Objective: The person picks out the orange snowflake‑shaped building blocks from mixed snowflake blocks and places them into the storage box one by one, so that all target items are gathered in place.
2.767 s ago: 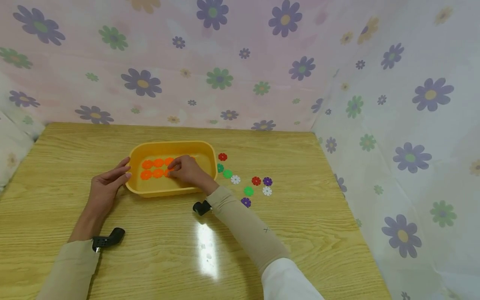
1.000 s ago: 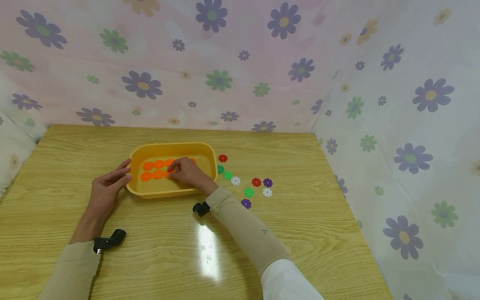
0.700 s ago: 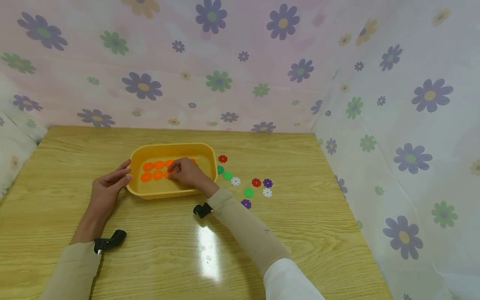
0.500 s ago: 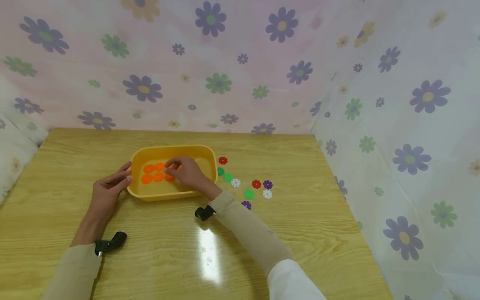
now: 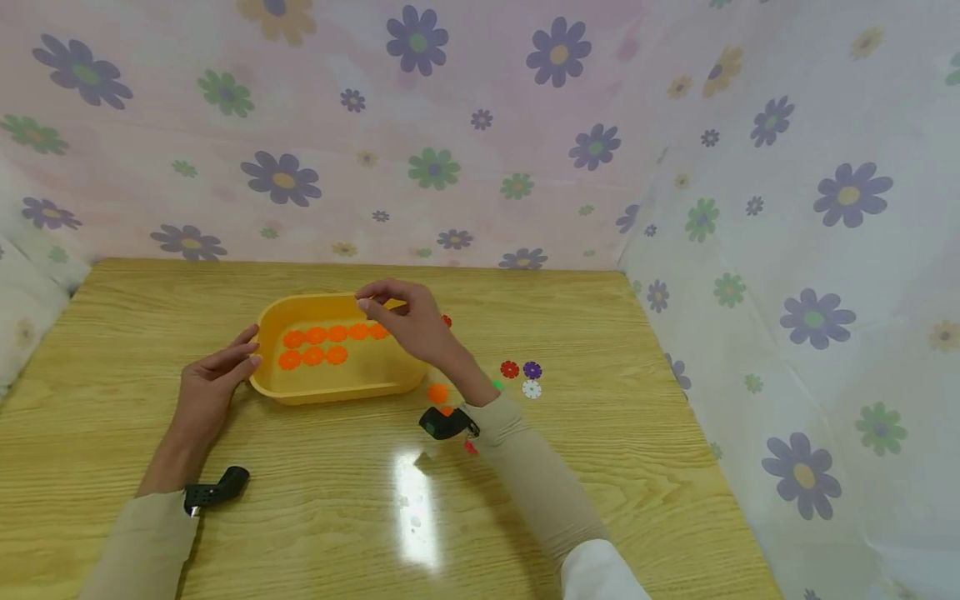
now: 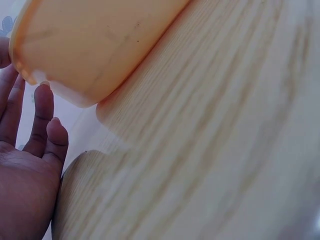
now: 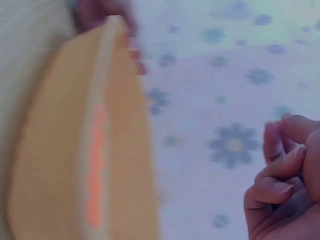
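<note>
A yellow plastic basin (image 5: pixel 382 372) rests on the table. Inside lie orange notched disc pieces in two rows, the back row (image 5: pixel 337 333) longer than the front row (image 5: pixel 313 356). My left hand (image 5: pixel 208 383) touches the basin's left end from outside; in the left wrist view its fingers (image 6: pixel 42 102) are fairly straight against the wall. Above the basin's right part hovers my right hand (image 5: pixel 420 327), fingers loosely bent. The right wrist view shows nothing between its fingertips. This hand covers the basin's back right corner.
Right of the basin, loose discs lie on the wooden table (image 5: pixel 322 500): red (image 5: pixel 510 369), purple (image 5: pixel 532 370), white (image 5: pixel 532 389) and a partly hidden green. An orange disc (image 5: pixel 438 392) and a pinkish-red one (image 5: pixel 470 447) lie near the right wrist camera (image 5: pixel 442 423). Flower-patterned cloth stands behind.
My right hand has left the discs in the basin and risen toward the back right. The front row's end disc is now visible. My left hand stays at the basin's left end.
</note>
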